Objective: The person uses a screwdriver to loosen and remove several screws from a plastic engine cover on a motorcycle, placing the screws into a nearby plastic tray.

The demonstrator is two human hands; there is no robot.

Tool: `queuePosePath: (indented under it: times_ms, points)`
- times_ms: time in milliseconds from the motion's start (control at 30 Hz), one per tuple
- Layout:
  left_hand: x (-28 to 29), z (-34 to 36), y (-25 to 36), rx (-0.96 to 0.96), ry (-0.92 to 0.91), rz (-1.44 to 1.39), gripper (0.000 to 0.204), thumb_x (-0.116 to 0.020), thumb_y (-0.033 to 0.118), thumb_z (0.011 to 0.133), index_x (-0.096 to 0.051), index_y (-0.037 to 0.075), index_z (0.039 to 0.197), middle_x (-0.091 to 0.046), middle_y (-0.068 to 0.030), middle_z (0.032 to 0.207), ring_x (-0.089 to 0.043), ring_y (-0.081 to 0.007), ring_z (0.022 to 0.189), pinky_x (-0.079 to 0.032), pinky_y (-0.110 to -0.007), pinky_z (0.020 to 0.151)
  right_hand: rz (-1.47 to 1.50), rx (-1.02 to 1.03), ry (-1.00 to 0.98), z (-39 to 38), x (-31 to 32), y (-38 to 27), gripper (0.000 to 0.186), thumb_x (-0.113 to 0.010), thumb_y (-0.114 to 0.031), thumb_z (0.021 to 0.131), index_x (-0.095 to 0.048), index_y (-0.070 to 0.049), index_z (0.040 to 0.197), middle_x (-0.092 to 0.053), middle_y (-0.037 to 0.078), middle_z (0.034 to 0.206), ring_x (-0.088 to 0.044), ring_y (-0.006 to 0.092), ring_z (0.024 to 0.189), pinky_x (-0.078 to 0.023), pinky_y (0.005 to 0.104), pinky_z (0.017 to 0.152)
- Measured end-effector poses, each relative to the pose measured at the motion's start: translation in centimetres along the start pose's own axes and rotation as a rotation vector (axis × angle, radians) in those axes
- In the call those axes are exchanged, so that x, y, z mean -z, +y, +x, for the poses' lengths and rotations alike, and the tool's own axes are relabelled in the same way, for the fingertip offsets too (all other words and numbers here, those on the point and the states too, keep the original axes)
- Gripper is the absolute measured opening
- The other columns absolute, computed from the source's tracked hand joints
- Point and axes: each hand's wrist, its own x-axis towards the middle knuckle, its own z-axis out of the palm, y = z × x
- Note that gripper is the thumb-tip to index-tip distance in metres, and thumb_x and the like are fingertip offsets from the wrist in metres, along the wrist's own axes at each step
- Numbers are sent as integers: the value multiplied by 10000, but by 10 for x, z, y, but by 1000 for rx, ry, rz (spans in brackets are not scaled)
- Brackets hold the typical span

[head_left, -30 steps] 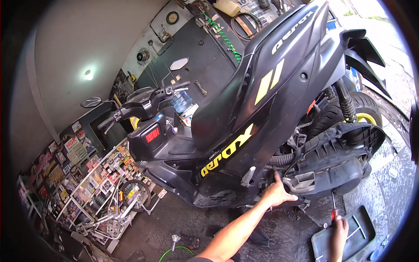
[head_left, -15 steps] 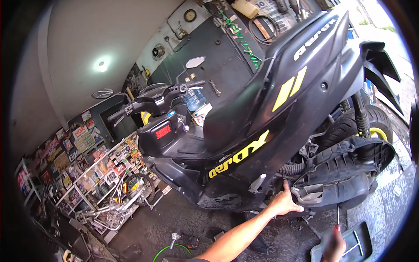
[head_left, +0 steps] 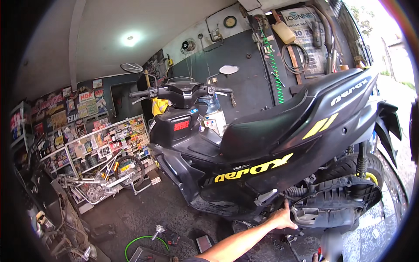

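Observation:
A black scooter [head_left: 244, 174] with yellow markings stands in front of me, its seat and tail toward the right. My left hand [head_left: 282, 217] reaches to its lower side, thumb and finger spread, touching the front end of the black ribbed engine-side cover [head_left: 336, 198]. Just above these fingers runs a corrugated hose [head_left: 296, 191]. My right hand [head_left: 330, 249] is at the lower edge, below that cover, partly blurred and cut off. It is closed around a red-handled screwdriver [head_left: 320, 251], of which only a bit of the handle shows; its tip cannot be made out.
A power tool [head_left: 173, 237] lies on the dark floor beside a green hose [head_left: 131, 244]. A bare bike frame [head_left: 100, 183] with a wheel stands left, before a glass cabinet [head_left: 109, 135] of packaged parts. The scooter's rear tyre [head_left: 373, 168] is at right.
My view has tilted and shifted, so the scooter sits lower and more level. My left hand keeps its place at the cover. The right hand and screwdriver are now lower, with the shaft out of sight.

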Motion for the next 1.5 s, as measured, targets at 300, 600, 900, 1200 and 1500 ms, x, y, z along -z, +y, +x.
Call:
queuePosePath:
  times_ms: [300, 600, 900, 1200, 1500]
  points:
    - [-2, 2, 2, -42, 22, 21, 1408, -885, 476, 661, 58, -162, 1489, -650, -370, 1079, -662, -444, 1056, -497, -445, 983, 81, -37, 5, 10, -6, 17, 459, -727, -219, 891, -630, 16, 1273, -682, 230, 1200, -667, 329, 1042, -504, 399, 910]
    - [0, 7, 2, -4, -25, 42, 1430, -876, 512, 664, 77, -166, 1486, -647, -375, 1066, -665, -440, 1043, -509, -413, 978, 231, -225, -122, 23, -2, 28, 410, -665, -166, 917, -641, -4, 1293, -726, 116, 1102, -597, 149, 856, -487, 296, 752]
    - [-2, 10, 0, 11, -44, 48, 1452, -879, 517, 669, 117, -154, 1484, -615, -395, 1138, -635, -436, 1123, -478, -397, 1029, 239, -99, -101, 18, -3, 25, 487, -688, -247, 917, -609, 26, 1313, -647, 241, 1272, -625, 300, 1159, -457, 367, 991]
    - [4, 6, 5, 25, -68, 54, 1425, -878, 493, 676, 93, -168, 1482, -640, -374, 1101, -647, -433, 1101, -488, -414, 1013, 332, -115, -69, 20, -6, 24, 438, -732, -178, 910, -604, 74, 1245, -662, 185, 1245, -619, 255, 1146, -459, 342, 1002]
    - [5, 8, 3, 32, -89, 33, 1451, -885, 514, 665, 103, -167, 1480, -637, -379, 1098, -643, -442, 1104, -485, -413, 1015, 332, -134, -84, 18, -1, 9, 398, -701, -100, 918, -592, 63, 1265, -667, 188, 1231, -624, 251, 1133, -466, 347, 994]
